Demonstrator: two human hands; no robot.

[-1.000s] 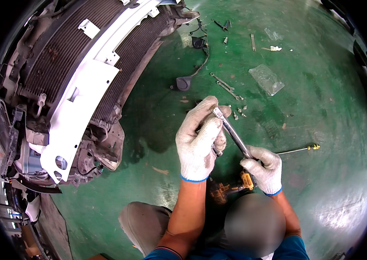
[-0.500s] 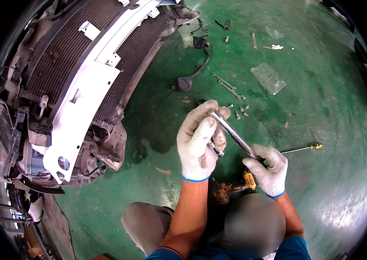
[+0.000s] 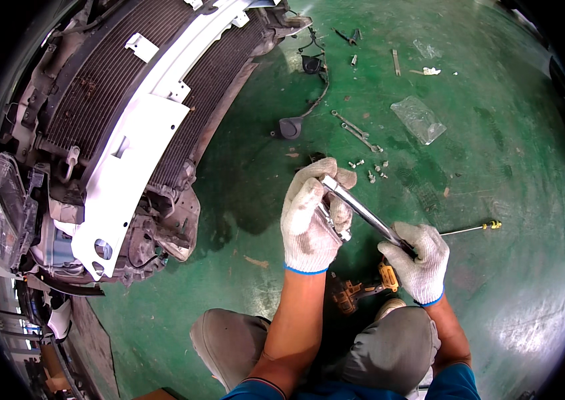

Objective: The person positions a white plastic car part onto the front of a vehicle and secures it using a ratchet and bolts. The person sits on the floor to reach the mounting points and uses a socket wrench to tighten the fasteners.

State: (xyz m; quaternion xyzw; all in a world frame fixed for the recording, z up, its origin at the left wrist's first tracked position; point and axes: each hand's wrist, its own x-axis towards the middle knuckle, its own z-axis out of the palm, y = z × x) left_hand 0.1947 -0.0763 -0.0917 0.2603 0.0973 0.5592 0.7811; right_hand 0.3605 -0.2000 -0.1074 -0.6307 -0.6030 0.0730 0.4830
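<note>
Both my hands wear white knit gloves with blue cuffs. Between them slants a shiny chrome metal tube [image 3: 364, 211], its upper end near the thumb and fingers of my left hand [image 3: 308, 227]. That hand is closed and also holds a smaller chrome piece [image 3: 344, 235] against its palm; the fingers hide most of this piece. My right hand [image 3: 422, 263] is closed round the lower end of the tube, where a dark part shows at the fingers. Below the hands, a yellow and black power drill [image 3: 359, 290] lies on the floor.
To the left stands an opened car front with a white crossbeam [image 3: 129, 137], a radiator [image 3: 96, 90] and a headlight [image 3: 4, 203]. On the green floor lie wrenches [image 3: 356, 131], several bolts [image 3: 372, 176], a plastic bag [image 3: 418, 120], a yellow-handled screwdriver [image 3: 472, 229] and a wired dark disc [image 3: 290, 128].
The scene has shifted slightly to the right in the picture. Both hands keep nearly the same hold on the chrome tube.
</note>
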